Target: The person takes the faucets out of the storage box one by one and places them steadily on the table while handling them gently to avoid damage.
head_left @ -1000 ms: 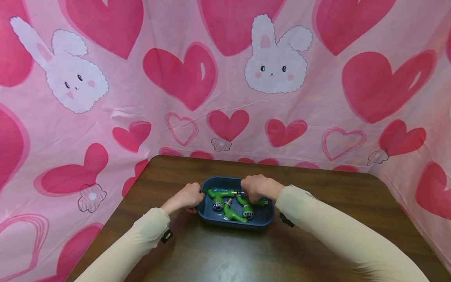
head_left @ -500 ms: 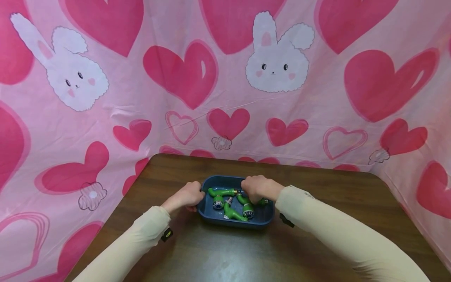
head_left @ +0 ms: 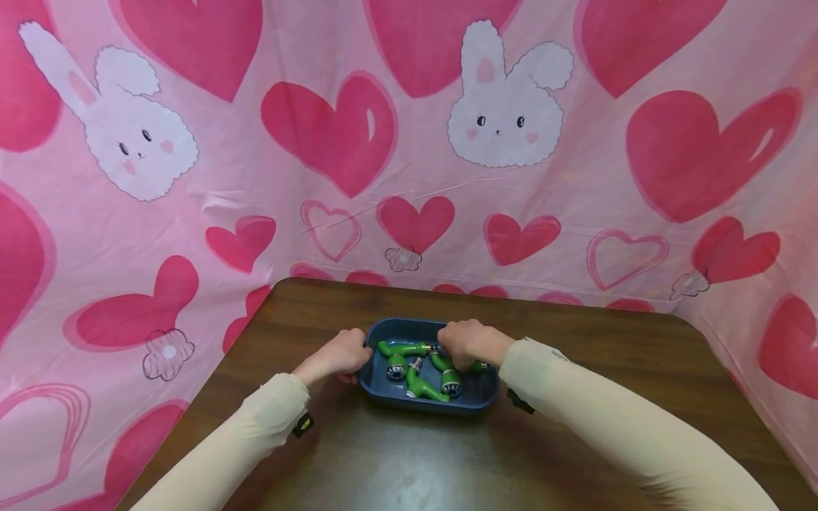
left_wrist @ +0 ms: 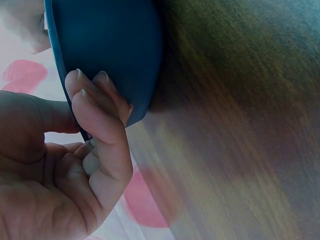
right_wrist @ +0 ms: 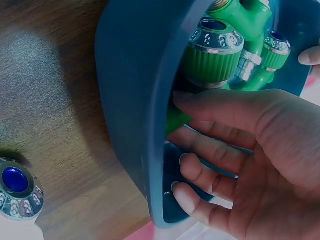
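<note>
A blue plastic tub [head_left: 422,406] holds several green taps [head_left: 423,389] with ribbed round knobs and threaded metal ends. At the tub's left end, my left hand [head_left: 345,353] grips the rim. The left wrist view shows its fingers [left_wrist: 102,117] curled against the outer wall, with the thumb over the rim. My right hand [head_left: 466,341] reaches down inside the tub's right half. Its thumb and forefinger pinch a green tap [right_wrist: 175,118], mostly hidden behind the tub wall and the thumb. The other fingers curl loosely below, beside a tap with a chrome-ringed knob [right_wrist: 212,52].
The tub stands on a brown wood-grain table [head_left: 396,461]. Outside the tub, low in the right wrist view, lies a chrome-ringed knob with a blue centre [right_wrist: 17,185]. A pink heart-and-rabbit cloth [head_left: 422,170] hangs behind the table and along both sides.
</note>
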{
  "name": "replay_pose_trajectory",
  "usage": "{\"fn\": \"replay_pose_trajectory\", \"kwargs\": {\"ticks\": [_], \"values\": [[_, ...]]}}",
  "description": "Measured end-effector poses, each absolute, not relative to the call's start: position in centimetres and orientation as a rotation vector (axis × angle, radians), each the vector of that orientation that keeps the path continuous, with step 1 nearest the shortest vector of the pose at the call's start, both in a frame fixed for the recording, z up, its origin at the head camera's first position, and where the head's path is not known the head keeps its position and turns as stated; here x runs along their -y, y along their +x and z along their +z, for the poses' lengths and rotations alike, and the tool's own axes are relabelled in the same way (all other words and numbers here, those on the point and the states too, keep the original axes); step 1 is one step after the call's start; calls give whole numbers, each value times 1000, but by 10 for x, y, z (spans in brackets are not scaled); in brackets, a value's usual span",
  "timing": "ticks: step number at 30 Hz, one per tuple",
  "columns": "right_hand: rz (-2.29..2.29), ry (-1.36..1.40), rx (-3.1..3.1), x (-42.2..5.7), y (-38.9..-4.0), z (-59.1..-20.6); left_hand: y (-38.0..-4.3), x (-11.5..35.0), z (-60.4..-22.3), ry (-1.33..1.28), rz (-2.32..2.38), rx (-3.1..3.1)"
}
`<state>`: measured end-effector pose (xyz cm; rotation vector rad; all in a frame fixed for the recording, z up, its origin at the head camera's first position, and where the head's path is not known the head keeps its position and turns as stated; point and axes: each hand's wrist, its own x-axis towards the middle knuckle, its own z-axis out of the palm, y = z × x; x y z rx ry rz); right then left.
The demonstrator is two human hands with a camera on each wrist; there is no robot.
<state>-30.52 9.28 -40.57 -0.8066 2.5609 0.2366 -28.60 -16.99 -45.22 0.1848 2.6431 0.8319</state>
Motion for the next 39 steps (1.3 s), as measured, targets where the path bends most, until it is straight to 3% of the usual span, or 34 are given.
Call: {"fn": "replay_pose_trajectory", "kwargs": {"ticks": [3, 19, 39], "values": [[255, -808, -2557, -92, -305, -407, -301, 178, -478, 232, 830, -2646], [301, -817, -2557, -92, -307, -406, -322, 187, -505, 206, 856, -2617], [231, -857, -2565, -97, -307, -408, -300, 176, -473, 181, 850, -2632]]}}
